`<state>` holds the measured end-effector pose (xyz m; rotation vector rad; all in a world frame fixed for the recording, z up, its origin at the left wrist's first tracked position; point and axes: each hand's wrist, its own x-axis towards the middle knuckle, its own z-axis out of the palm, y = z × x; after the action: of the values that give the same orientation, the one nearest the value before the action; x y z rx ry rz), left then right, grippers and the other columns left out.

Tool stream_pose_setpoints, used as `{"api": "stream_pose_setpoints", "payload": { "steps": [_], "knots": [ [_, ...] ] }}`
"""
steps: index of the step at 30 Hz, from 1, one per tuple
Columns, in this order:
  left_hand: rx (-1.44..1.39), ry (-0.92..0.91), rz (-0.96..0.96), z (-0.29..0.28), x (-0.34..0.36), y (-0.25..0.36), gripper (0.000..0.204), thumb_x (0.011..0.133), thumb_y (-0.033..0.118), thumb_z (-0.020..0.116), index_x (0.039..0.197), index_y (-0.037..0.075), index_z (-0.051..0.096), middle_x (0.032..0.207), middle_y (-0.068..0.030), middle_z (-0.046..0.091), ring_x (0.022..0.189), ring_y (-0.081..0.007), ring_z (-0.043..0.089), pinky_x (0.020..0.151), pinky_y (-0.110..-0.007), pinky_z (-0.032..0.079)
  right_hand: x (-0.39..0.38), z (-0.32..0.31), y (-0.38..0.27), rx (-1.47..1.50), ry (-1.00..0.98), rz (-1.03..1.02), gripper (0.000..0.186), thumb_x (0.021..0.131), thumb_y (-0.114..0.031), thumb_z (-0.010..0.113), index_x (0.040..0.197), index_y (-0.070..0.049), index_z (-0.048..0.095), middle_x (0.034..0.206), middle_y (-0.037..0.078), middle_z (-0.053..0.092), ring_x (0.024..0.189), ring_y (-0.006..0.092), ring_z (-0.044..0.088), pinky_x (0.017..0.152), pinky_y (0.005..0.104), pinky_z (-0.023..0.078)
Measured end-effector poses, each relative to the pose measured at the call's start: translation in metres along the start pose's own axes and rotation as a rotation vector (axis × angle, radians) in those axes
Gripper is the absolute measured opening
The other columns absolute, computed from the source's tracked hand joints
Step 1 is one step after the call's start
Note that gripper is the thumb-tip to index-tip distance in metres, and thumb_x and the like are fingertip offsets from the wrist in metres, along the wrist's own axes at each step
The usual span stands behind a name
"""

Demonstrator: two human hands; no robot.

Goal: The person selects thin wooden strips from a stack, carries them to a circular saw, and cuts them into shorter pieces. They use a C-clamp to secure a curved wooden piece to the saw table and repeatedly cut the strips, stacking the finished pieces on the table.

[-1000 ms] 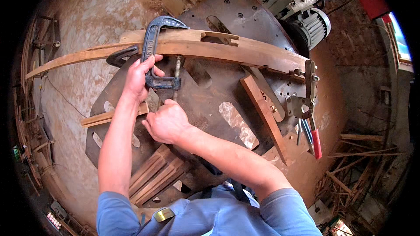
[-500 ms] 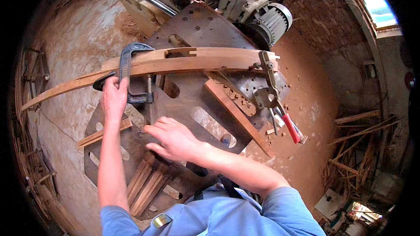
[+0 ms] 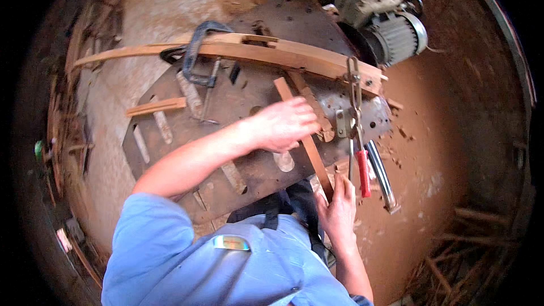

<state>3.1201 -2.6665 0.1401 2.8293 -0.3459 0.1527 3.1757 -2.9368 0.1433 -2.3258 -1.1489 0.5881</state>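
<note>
My right hand is closed on the near end of a narrow wooden strip. My left hand reaches across the strip's middle, fingers stretched over it and slightly blurred; whether it touches the strip cannot be made out. Beyond both hands, a long curved wooden beam spans the dark metal table. A black C-clamp grips the beam towards its left part, with its screw hanging below. At the beam's right end stands a metal toggle clamp with a red handle.
A grey finned motor stands at the far right behind the table. A short wood piece lies on the table's left. Long slots cut through the tabletop. Offcuts are piled on the floor at the right.
My left hand has let go of the C-clamp and swung right, over the strip. My right hand has left the clamp screw for the strip's near end. The whole view has turned.
</note>
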Motion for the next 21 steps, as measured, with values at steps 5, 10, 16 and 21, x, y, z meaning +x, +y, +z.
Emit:
{"api": "stream_pose_setpoints", "payload": {
  "steps": [5,10,16,21],
  "knots": [
    [0.12,0.013,-0.102,0.036,-0.014,0.028,0.013,0.073,0.016,0.057,0.084,0.009,0.059,0.074,-0.0031,0.052,0.078,-0.0208,0.054,0.075,-0.034,0.043,0.005,0.009,0.045,0.043,-0.208,0.007,0.05,0.08,-0.017,0.067,0.124,-0.003,0.049,0.104,0.018,0.056,0.09,0.037,0.059,0.075,0.0441,0.05],
    [0.166,-0.031,-0.276,0.029,-0.054,0.061,0.013,0.075,0.017,0.057,0.086,0.009,0.059,0.082,-0.0036,0.057,0.082,-0.0203,0.057,0.073,-0.034,0.045,0.006,-0.014,0.052,0.103,-0.265,-0.139,0.04,0.081,-0.015,0.067,0.118,-0.003,0.056,0.104,0.017,0.059,0.092,0.0367,0.06,0.077,0.0438,0.05],
    [0.327,0.193,-0.297,0.039,-0.072,0.084,0.015,0.076,0.019,0.055,0.085,0.008,0.059,0.094,-0.0071,0.061,0.091,-0.0208,0.058,0.077,-0.033,0.047,0.011,-0.006,0.052,0.125,-0.194,-0.282,0.041,0.078,-0.007,0.066,0.117,-0.002,0.056,0.11,0.018,0.057,0.099,0.0378,0.056,0.084,0.0434,0.048],
    [0.14,0.046,-0.36,0.039,-0.073,0.089,0.021,0.078,0.017,0.056,0.096,0.007,0.06,0.082,-0.004,0.052,0.084,-0.0206,0.054,0.072,-0.033,0.043,0.008,0.0,0.06,0.103,-0.109,-0.368,0.036,0.074,-0.002,0.066,0.109,-0.003,0.057,0.111,0.015,0.057,0.101,0.034,0.054,0.086,0.0416,0.047]
  ]
}}
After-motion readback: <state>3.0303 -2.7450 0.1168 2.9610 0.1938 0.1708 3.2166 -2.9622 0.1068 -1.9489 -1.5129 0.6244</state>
